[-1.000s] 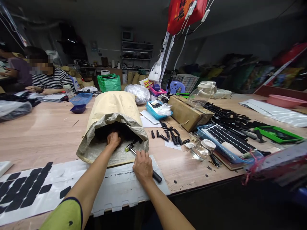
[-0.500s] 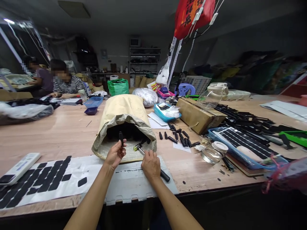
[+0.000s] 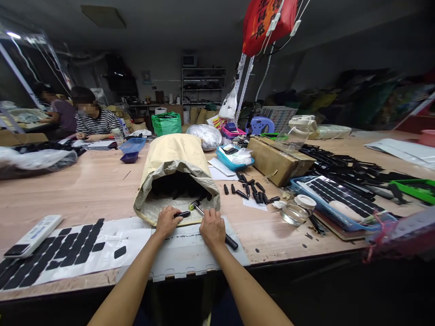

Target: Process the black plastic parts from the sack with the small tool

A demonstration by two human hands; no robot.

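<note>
My left hand [image 3: 167, 222] pinches a small black cylindrical piece [image 3: 182, 214], which lies nearly level with its tip toward the right. My right hand [image 3: 212, 227] is wrapped round the metal shaft of a small hammer [image 3: 231, 242]; its black grip sticks out below the hand, and its yellow-green head points into the sack mouth. Both hands are at the front lip of the open cream sack [image 3: 176, 147], which lies on its side facing me. Dark pieces fill its shadowed inside and cannot be told apart. Under the hands lies a grey board [image 3: 185, 258].
Loose black pieces [image 3: 260, 197] lie right of the sack, near a lidded clear jar [image 3: 295, 212] and a cardboard box [image 3: 280, 160]. A sheet with black patches [image 3: 118, 231] and a white box [image 3: 37, 233] lie left. Two people sit at the far left.
My left hand has come down to the sack's lip, and the black piece has turned from upright to nearly level. My right hand keeps the hammer in almost the same place.
</note>
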